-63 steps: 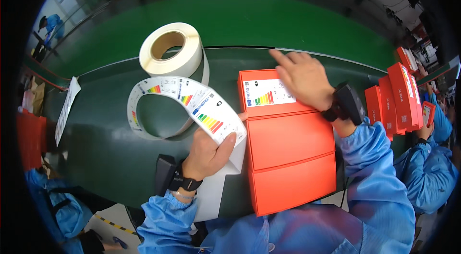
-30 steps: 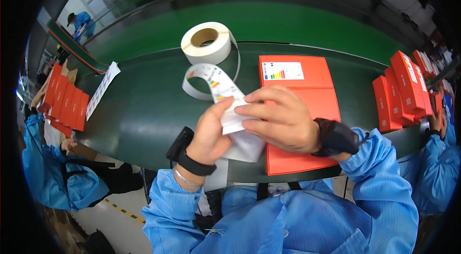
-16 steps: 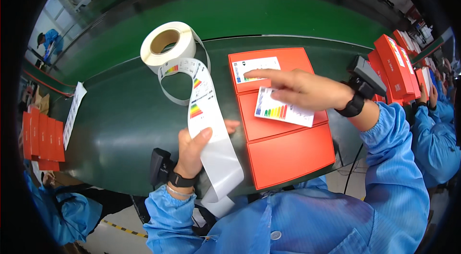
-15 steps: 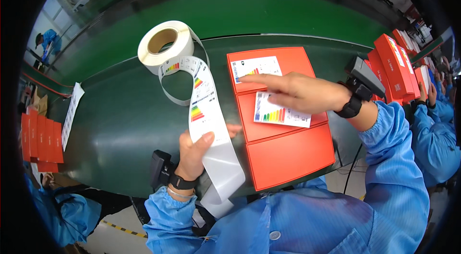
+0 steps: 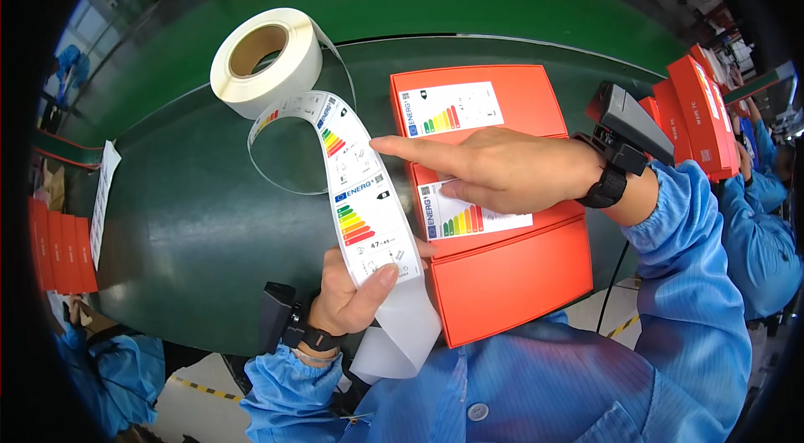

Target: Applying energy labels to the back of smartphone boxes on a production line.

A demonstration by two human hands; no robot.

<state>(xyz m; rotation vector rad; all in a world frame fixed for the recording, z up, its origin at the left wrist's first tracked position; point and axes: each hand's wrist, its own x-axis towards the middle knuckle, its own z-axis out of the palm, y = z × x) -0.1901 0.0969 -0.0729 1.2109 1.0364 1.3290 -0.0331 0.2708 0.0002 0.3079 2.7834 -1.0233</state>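
My left hand (image 5: 356,296) grips a strip of printed energy labels (image 5: 368,213), thumb on top and fingers beneath. The strip curls down from a white label roll (image 5: 289,79), and bare backing paper (image 5: 404,330) hangs below the hand. With the index finger stretched out, my right hand (image 5: 515,167) hovers over the boxes, its fingertip at the strip's right edge. Three red boxes lie in a row: the far box (image 5: 528,91) bears a label (image 5: 456,112), the middle box (image 5: 557,221) has another label (image 5: 477,221) partly under my hand, and the near box (image 5: 515,284) has a plain top.
The dark green table (image 5: 184,217) curves around me. Stacked red boxes stand at the left (image 5: 63,250) and at the right (image 5: 691,116), beside co-workers in blue. A white printed sheet (image 5: 105,200) stands at the table's left edge.
My right hand has moved left from the boxes to the strip's edge. Another label has come down the strip to my left thumb. The middle box's label now sits straighter.
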